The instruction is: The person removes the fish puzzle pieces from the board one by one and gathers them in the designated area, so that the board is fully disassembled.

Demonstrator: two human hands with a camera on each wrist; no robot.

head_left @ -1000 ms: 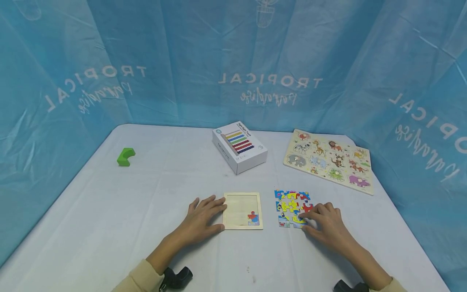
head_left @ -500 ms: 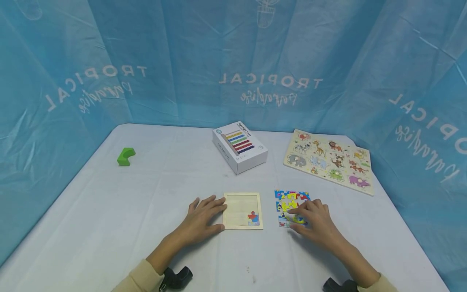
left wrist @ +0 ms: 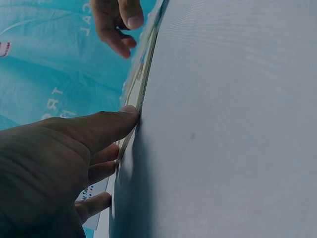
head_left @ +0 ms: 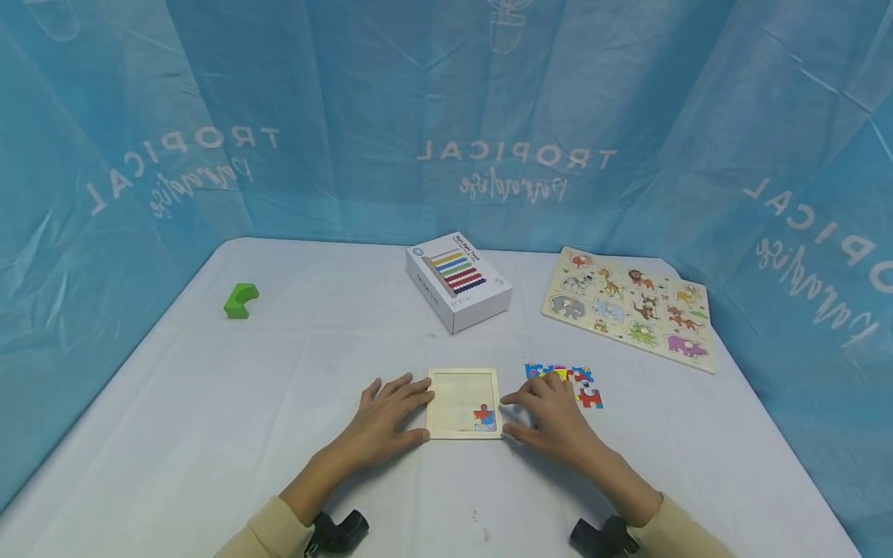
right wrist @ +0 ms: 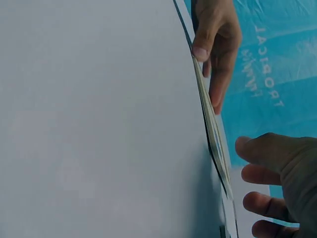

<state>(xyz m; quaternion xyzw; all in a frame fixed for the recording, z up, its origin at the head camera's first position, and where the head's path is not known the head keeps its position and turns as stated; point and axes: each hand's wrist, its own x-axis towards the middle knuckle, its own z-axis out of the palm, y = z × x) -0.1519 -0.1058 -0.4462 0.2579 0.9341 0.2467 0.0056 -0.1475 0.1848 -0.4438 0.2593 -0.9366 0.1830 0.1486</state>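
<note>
A small square wooden puzzle tray (head_left: 463, 435) lies on the white cloth. Red and blue jigsaw pieces (head_left: 484, 417) sit in its lower right corner; the rest of its base is bare. Along its left side, the left hand (head_left: 387, 418) rests with thumb and fingertips at the rim, fingers spread. Off the opposite side hovers the right hand (head_left: 551, 418), thumb and index apart close to the tray's edge. In the right wrist view nothing shows between that hand's fingers (right wrist: 257, 201). Several colourful jigsaw pieces (head_left: 591, 398) lie beyond the right hand, which hides part of them.
At the back middle stands a white box (head_left: 481, 314) with a picture of coloured bead rows. An animal peg puzzle board (head_left: 628, 310) lies at the back right. Far left is a green arch-shaped block (head_left: 239, 301). Blue printed sheeting (head_left: 349, 155) surrounds the table.
The right hand has moved left, from over the loose jigsaw pieces to the right edge of the wooden tray. The left hand has stayed in place.
</note>
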